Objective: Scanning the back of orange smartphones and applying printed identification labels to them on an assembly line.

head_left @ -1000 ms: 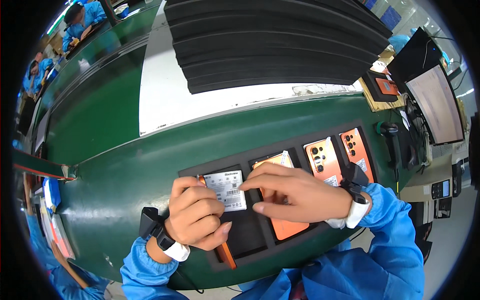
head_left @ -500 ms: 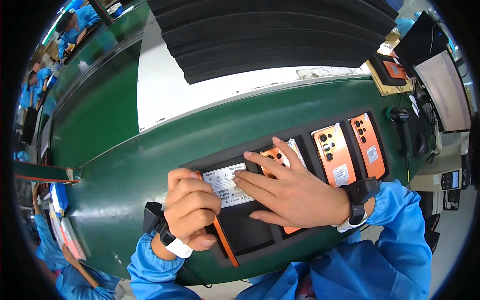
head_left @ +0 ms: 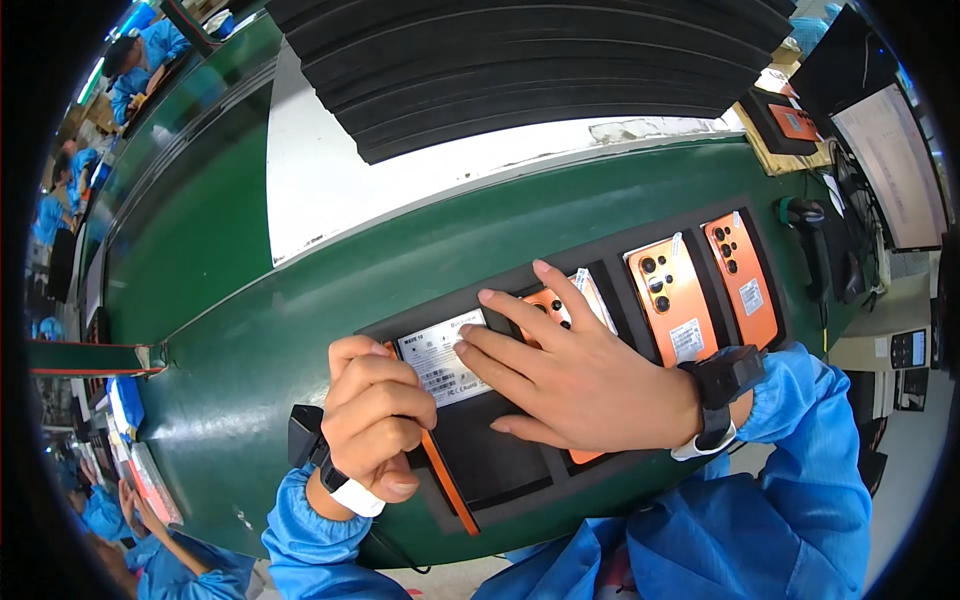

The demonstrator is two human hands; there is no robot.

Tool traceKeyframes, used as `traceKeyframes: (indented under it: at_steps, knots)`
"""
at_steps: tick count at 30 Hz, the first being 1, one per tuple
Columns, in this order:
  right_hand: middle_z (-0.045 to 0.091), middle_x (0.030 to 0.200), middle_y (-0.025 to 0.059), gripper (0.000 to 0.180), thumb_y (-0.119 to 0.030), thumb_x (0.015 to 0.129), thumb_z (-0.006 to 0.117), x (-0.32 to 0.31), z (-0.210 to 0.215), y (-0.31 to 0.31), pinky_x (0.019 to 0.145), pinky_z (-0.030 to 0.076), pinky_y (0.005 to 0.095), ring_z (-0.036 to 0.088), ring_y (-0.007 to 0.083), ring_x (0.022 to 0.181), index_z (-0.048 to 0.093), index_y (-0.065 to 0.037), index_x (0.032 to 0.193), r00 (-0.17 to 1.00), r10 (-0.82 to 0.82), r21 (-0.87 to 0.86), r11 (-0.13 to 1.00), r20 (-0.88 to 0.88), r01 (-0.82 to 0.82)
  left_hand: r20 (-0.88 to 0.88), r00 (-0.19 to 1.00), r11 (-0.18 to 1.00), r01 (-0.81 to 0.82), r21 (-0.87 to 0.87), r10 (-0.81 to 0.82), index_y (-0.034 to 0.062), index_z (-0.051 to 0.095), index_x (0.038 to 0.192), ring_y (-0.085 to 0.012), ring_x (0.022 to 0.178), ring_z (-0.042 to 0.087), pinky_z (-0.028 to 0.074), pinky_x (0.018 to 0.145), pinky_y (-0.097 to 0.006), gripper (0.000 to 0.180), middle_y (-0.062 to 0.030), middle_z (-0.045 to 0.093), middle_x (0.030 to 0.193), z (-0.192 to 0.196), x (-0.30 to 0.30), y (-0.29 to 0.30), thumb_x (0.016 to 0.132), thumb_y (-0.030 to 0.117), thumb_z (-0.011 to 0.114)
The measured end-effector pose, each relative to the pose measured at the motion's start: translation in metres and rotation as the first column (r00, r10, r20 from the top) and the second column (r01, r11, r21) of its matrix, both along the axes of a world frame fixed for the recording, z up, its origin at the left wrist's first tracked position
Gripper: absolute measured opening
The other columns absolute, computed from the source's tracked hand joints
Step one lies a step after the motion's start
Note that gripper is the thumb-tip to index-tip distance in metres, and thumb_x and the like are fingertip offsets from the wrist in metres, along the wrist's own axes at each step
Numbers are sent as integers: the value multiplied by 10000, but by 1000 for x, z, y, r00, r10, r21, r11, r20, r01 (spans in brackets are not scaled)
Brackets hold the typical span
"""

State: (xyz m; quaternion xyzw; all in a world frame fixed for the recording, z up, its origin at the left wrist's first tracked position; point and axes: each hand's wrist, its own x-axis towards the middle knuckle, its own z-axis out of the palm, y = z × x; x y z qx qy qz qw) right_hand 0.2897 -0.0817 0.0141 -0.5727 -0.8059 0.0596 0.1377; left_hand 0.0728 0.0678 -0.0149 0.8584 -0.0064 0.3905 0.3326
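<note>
My left hand (head_left: 380, 420) is closed, thumb and fingers pinching at the orange-edged phone (head_left: 448, 480), of which mainly a long narrow side shows. Beside it a white printed label (head_left: 440, 355) covers the upper part of a black surface (head_left: 495, 450); I cannot tell if this is the phone's front or the tray slot. My right hand (head_left: 590, 385) lies spread, palm down, with fingertips on the label's right edge. Under that hand an orange phone (head_left: 590, 300) is partly hidden. Two more orange phones, a nearer one (head_left: 670, 300) and an outer one (head_left: 740, 275), lie back up to the right.
The dark foam tray (head_left: 620, 265) rests on a green table (head_left: 250, 400). A black ridged stack (head_left: 540, 70) stands beyond. At right are a barcode scanner (head_left: 805, 240), a monitor (head_left: 890, 165) and a boxed orange phone (head_left: 790, 122). Other people in blue work at the left.
My hands keep nearly the same pose, with the right fingertips still on the label. The view has shifted slightly. A co-worker's hands at lower left have moved.
</note>
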Motion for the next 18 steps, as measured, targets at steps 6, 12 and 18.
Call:
traceKeyframes:
  at_steps: [6,12,18]
  knots:
    - [627,1438,143,585,-433,958,746,10,8,-5,1246,248,682,489,382,1446,649,-61,1399,997,-28,20,999,-67,29,12,1000,1000,8,6,-8,130,473,696,-255,785,627,419,936,-498,616,-29,670,722,1,5,-2,1134,558,403]
    - [694,1318,166,441,-286,981,729,73,33,-58,1110,464,508,634,340,1281,683,-42,1346,951,-234,33,969,-200,246,-88,995,997,57,55,-52,113,588,771,-306,927,701,437,971,-512,583,-61,773,933,7,5,1,1110,563,436]
    - [748,981,112,326,-123,974,724,138,28,-152,728,540,303,724,203,867,694,32,1260,559,-731,-181,657,-393,732,-80,991,984,-117,-137,107,27,660,1018,-337,1096,658,428,1072,-533,450,-171,735,1112,3,7,-9,1090,445,510]
